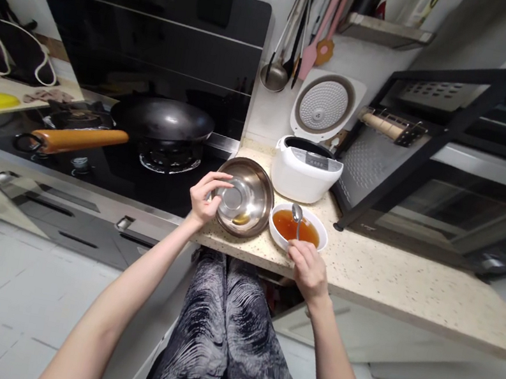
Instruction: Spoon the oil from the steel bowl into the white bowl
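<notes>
My left hand (pixel 208 195) is curled over the left side of a stainless steel mixing bowl (pixel 261 184). Between its fingers and thumb is a small clear bowl (pixel 232 198), tilted above the metal. A little yellowish liquid (pixel 241 219) shows low in the steel bowl. To the right stands a white oval bowl (pixel 324 235) with reddish-brown liquid (pixel 286 222) in it. My right hand (pixel 308 268) pinches the handle of a metal spoon (pixel 297 213) at this bowl's near rim. The spoon's head is raised over the liquid.
A black wok (pixel 163 117) with a wooden handle (pixel 81 140) sits on the gas hob at left. Behind the bowls stands a white rice cooker (pixel 306 178), lid up. A black rack (pixel 363 195) with an oven borders the counter (pixel 394 271) at right. Utensils (pixel 276 77) hang behind.
</notes>
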`<move>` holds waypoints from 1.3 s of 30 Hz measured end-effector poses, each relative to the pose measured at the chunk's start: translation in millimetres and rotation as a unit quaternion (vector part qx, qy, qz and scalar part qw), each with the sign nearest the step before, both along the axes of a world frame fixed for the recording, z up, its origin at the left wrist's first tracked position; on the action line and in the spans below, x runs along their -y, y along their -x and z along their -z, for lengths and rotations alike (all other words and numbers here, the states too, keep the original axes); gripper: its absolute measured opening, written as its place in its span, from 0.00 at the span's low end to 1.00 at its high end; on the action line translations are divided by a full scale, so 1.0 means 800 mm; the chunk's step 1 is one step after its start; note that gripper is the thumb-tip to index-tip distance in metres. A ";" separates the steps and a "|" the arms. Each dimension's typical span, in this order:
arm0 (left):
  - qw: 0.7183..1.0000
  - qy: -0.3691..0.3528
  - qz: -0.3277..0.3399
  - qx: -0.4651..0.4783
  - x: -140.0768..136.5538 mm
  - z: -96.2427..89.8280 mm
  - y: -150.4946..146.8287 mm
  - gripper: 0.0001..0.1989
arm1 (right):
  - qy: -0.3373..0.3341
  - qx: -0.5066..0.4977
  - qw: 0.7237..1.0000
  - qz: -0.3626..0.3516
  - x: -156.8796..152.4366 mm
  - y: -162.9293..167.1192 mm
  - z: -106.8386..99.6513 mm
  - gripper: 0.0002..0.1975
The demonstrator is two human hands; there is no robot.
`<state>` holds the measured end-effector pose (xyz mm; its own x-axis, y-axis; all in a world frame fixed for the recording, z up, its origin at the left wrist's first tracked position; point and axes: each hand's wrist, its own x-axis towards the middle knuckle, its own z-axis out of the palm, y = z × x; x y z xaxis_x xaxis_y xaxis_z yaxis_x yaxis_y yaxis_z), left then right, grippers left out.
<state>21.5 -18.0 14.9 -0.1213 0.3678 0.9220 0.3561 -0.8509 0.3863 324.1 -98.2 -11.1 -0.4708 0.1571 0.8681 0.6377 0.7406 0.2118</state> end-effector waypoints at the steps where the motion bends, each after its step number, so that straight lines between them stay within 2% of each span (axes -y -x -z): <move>1: 1.000 0.002 -0.002 -0.001 0.000 0.000 0.000 0.18 | 0.000 0.008 1.000 0.004 0.001 -0.001 -0.002 0.13; 3: 1.000 0.005 -0.005 -0.003 -0.001 0.001 0.000 0.18 | 0.000 -0.012 1.000 0.007 0.004 0.000 -0.004 0.13; 8: 1.000 0.004 -0.007 -0.006 -0.002 0.002 0.001 0.18 | 0.023 -0.156 0.987 -0.011 0.019 0.026 -0.003 0.16; 12: 1.000 0.000 -0.001 -0.004 -0.002 0.002 0.001 0.19 | 0.028 -0.233 0.970 -0.063 0.029 0.063 0.001 0.15; 16: 1.000 -0.005 0.007 0.001 -0.001 0.001 0.001 0.19 | 0.110 -0.219 0.964 -0.106 0.027 0.096 0.010 0.12; 21: 1.000 -0.002 0.001 -0.003 0.000 0.000 0.000 0.18 | 0.163 -0.236 0.952 -0.108 0.012 0.116 0.024 0.11; 29: 1.000 0.007 -0.008 -0.007 0.000 -0.002 -0.001 0.17 | 0.189 -0.243 0.948 -0.082 -0.001 0.124 0.031 0.11; 39: 0.999 -0.022 0.020 -0.011 0.002 -0.006 -0.003 0.19 | 0.195 -0.215 0.953 -0.081 -0.001 0.129 0.031 0.10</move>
<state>23.9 -19.4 19.3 -0.0872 0.3304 0.9398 0.3287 -0.8810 0.3402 221.1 -97.4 -35.7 -0.1297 0.4635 0.8765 0.4731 0.8058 -0.3561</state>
